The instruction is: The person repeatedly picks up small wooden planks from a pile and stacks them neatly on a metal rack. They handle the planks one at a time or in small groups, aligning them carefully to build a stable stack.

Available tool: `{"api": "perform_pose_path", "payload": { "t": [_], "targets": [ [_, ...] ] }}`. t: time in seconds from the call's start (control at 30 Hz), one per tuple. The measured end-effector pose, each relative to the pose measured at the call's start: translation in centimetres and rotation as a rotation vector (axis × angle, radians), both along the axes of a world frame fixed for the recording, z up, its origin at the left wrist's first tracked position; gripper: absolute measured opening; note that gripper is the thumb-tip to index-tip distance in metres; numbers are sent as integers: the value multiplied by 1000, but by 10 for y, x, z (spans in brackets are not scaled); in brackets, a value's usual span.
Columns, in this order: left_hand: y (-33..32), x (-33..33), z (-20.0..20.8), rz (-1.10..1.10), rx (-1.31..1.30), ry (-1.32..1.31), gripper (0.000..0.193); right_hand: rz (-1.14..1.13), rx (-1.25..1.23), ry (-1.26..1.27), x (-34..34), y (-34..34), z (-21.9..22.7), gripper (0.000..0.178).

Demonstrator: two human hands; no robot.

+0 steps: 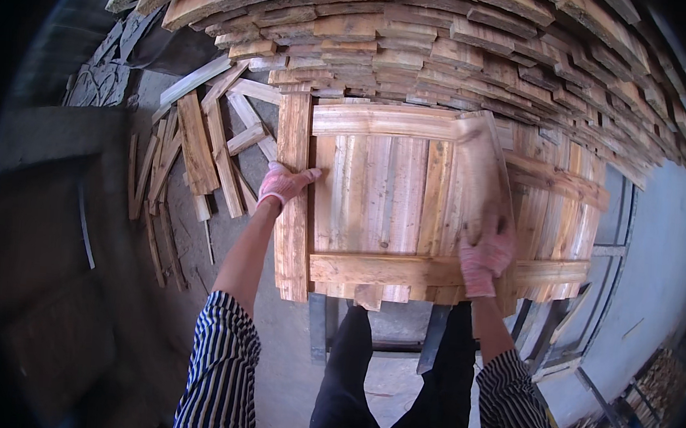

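Observation:
Before me lies a panel of side-by-side wooden slats [388,193] with cross boards along its far and near edges. My left hand [285,183], in a pink and white knit glove, lies across an upright wooden board [288,242] at the panel's left end, thumb reaching over it; the other fingers are partly hidden at its left side. My right hand [487,260], gloved alike, is closed around the near end of another wooden board [486,164]. That board is smeared by motion and stands over the panel's right part, slightly tilted.
Stacked rough planks [449,54] rise behind the panel. Loose wood offcuts [205,141] lie in a heap on the floor at the left. A metal frame [316,331] shows under the panel, and more cross boards [556,181] lie at its right.

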State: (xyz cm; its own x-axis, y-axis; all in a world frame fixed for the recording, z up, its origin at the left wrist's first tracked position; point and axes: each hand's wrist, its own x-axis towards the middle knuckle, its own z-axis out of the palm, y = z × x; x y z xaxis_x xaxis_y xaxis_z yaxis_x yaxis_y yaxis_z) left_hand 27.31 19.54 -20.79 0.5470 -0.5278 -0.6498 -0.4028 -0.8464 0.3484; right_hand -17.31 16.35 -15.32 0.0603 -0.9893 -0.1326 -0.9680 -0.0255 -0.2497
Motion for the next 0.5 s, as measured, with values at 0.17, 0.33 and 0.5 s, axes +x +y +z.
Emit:
{"api": "perform_pose_path", "payload": {
  "t": [0.17,0.33,0.5],
  "targets": [
    [7,1,3,-144,-69,-59,96,66,102,12,127,27,-10,96],
    [21,15,-25,-272,-30,-11,83,141,295,-306,268,34,-41,107],
    [37,41,1,-210,-71,359,84,393,331,-418,228,49,-48,105]
  ]
}}
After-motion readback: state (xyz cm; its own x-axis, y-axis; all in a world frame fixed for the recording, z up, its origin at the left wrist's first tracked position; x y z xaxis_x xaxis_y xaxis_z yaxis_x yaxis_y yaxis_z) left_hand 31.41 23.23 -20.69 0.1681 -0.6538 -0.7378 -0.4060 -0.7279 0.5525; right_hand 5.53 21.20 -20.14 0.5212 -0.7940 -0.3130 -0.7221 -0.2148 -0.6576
